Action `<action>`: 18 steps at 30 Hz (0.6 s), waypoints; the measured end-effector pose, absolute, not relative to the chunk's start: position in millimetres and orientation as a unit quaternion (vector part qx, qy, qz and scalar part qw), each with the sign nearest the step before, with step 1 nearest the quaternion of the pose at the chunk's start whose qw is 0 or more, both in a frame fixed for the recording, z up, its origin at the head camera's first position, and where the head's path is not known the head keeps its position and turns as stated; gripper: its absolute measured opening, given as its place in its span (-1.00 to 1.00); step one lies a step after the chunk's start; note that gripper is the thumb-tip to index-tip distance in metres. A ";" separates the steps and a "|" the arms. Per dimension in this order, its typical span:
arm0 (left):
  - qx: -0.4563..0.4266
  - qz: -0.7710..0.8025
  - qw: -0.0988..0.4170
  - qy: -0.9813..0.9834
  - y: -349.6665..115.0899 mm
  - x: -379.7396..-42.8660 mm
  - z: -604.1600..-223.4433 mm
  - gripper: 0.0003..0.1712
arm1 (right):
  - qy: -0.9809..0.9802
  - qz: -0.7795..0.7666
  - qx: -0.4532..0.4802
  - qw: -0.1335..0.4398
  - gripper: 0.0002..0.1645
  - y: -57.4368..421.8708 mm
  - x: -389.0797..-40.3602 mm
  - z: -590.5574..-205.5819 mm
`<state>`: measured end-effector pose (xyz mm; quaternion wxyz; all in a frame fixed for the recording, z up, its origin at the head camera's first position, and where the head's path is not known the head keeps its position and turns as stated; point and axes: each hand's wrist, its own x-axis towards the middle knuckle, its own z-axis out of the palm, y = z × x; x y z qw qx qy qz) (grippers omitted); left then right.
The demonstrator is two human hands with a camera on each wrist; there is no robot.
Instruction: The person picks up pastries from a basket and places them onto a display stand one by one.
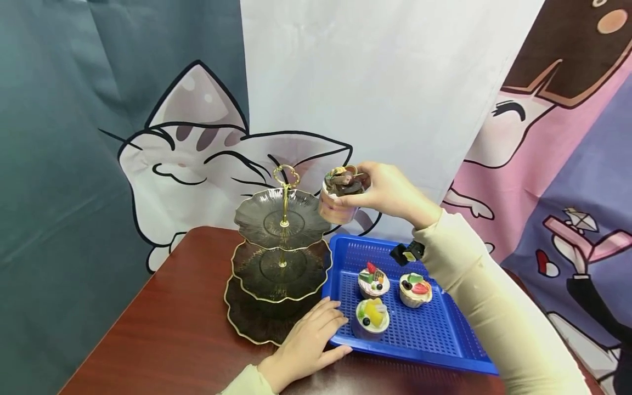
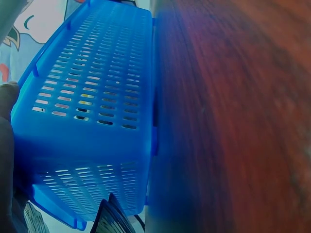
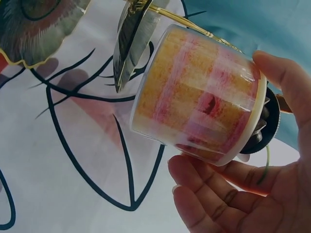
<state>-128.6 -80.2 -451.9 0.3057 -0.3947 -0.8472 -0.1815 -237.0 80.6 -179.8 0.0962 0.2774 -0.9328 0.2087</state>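
My right hand (image 1: 382, 192) grips a layered cup cake (image 1: 339, 197) with a dark chocolate topping, in the air right of the stand's top plate. In the right wrist view the clear cup (image 3: 199, 97) shows yellow and pink layers, held near its rim between thumb and fingers. A three-tier stand (image 1: 283, 219) with dark, gold-edged plates stands left of it. My left hand (image 1: 311, 340) rests on the near left corner of a blue basket (image 1: 419, 356), fingers laid along its rim. Its perforated wall (image 2: 87, 131) fills the left wrist view.
Inside the basket sit a cupcake with a strawberry (image 1: 373, 281), one with yellow fruit (image 1: 370, 318) and another with red and green fruit (image 1: 415, 289). All stand on a reddish wooden table (image 1: 163, 323). Behind hangs a printed cartoon curtain (image 1: 385, 82).
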 end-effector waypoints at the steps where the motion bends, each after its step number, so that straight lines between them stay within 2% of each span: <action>1: -0.395 -0.179 0.307 -0.847 -80.0 -128.6 -452.1 -0.52 | -0.932 0.209 0.281 0.098 -0.40 78.6 -237.5 -179.9; 18: -0.398 -0.183 0.306 -0.845 -78.0 -124.1 -451.5 -0.57 | -0.915 0.225 0.321 0.091 -0.49 41.9 -255.0 -184.4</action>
